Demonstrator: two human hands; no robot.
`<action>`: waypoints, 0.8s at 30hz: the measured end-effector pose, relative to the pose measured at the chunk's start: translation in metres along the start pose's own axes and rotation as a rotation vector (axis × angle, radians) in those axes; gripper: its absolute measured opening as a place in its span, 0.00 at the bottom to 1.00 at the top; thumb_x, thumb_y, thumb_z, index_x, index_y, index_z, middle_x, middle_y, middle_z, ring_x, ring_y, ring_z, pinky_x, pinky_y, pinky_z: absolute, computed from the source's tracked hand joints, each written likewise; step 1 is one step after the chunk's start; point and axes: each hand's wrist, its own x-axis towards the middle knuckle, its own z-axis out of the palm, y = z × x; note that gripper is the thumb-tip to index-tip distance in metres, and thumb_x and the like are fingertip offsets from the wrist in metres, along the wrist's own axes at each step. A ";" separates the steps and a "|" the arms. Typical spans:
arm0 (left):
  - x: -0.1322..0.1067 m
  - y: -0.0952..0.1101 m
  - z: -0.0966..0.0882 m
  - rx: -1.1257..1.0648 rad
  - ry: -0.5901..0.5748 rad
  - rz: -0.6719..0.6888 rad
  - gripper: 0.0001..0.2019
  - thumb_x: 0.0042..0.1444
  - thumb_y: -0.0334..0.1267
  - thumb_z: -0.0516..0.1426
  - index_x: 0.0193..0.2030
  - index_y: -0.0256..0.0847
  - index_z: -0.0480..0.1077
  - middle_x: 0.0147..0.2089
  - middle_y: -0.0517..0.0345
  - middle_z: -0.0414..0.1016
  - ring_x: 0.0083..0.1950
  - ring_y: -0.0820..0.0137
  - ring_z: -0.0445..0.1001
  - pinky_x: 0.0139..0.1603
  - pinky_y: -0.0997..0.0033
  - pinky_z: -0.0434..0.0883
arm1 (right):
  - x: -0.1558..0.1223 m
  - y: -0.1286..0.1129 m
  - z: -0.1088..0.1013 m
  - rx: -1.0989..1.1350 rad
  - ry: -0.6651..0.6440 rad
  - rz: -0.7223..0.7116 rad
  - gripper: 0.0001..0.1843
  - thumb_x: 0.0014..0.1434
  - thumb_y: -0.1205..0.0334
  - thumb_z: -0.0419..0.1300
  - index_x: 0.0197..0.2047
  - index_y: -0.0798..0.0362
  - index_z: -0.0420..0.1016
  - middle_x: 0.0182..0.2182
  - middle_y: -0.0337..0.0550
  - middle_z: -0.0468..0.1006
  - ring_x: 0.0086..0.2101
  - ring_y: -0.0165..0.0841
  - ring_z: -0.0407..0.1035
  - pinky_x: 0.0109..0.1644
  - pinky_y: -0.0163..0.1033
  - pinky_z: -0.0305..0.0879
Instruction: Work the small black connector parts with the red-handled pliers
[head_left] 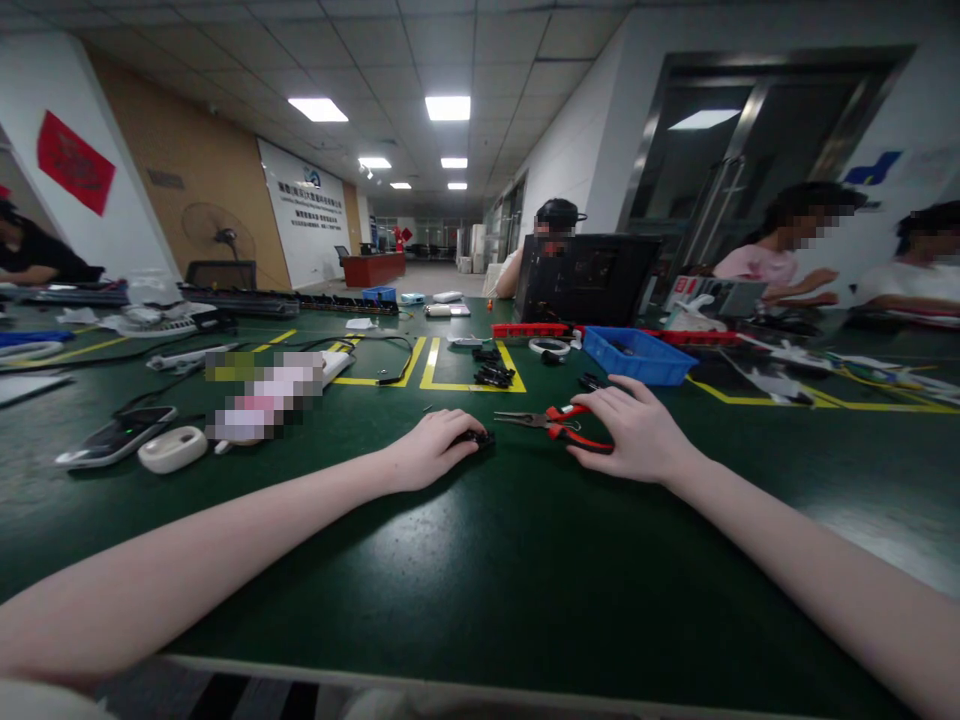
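Note:
My left hand (429, 448) rests low over the green table, its fingers closed on a small black part (482, 438). Most of that part is hidden under the fingers, so I cannot tell its exact kind. In my right hand (637, 430) are needle-nose pliers (556, 422) with red and black handles, which are spread apart. The jaws point left toward the black part and do not touch it. Just beyond my left fingertips lies a tiny thin piece (427, 408). A few dark pieces (591, 382) lie behind the pliers.
Several black parts (493, 370) lie inside a yellow-taped rectangle. A blue bin (639, 356) with dark contents stands behind my right hand, near a white tape roll (550, 347). To the left are a phone-like device (118, 437) and a cream oval object (172, 450). People sit around the table.

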 end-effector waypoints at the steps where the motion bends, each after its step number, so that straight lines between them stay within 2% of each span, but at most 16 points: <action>1: 0.000 0.001 0.000 -0.005 -0.003 -0.003 0.10 0.68 0.37 0.52 0.52 0.41 0.70 0.50 0.51 0.74 0.52 0.62 0.72 0.55 0.57 0.69 | 0.001 -0.002 -0.001 0.017 0.009 -0.029 0.28 0.56 0.44 0.60 0.51 0.57 0.74 0.41 0.54 0.80 0.43 0.47 0.74 0.61 0.57 0.58; 6: -0.001 0.007 -0.004 -0.041 -0.042 0.018 0.09 0.66 0.36 0.55 0.51 0.41 0.70 0.49 0.52 0.74 0.50 0.63 0.72 0.53 0.60 0.69 | 0.003 -0.011 -0.002 0.052 0.013 -0.107 0.27 0.56 0.45 0.60 0.51 0.57 0.73 0.41 0.54 0.80 0.43 0.46 0.74 0.63 0.59 0.56; 14: -0.001 0.006 -0.004 -0.057 -0.032 0.030 0.08 0.65 0.35 0.56 0.50 0.39 0.71 0.48 0.52 0.74 0.49 0.63 0.73 0.52 0.60 0.69 | 0.004 -0.014 -0.002 0.064 -0.017 -0.132 0.24 0.56 0.45 0.59 0.48 0.55 0.75 0.39 0.52 0.81 0.43 0.45 0.74 0.64 0.59 0.55; 24: 0.000 0.004 -0.002 -0.106 -0.031 0.038 0.09 0.64 0.33 0.56 0.51 0.39 0.70 0.49 0.52 0.74 0.50 0.63 0.72 0.54 0.60 0.69 | 0.004 -0.014 0.000 0.082 0.007 -0.143 0.23 0.54 0.46 0.61 0.44 0.56 0.75 0.36 0.51 0.80 0.40 0.44 0.73 0.63 0.59 0.57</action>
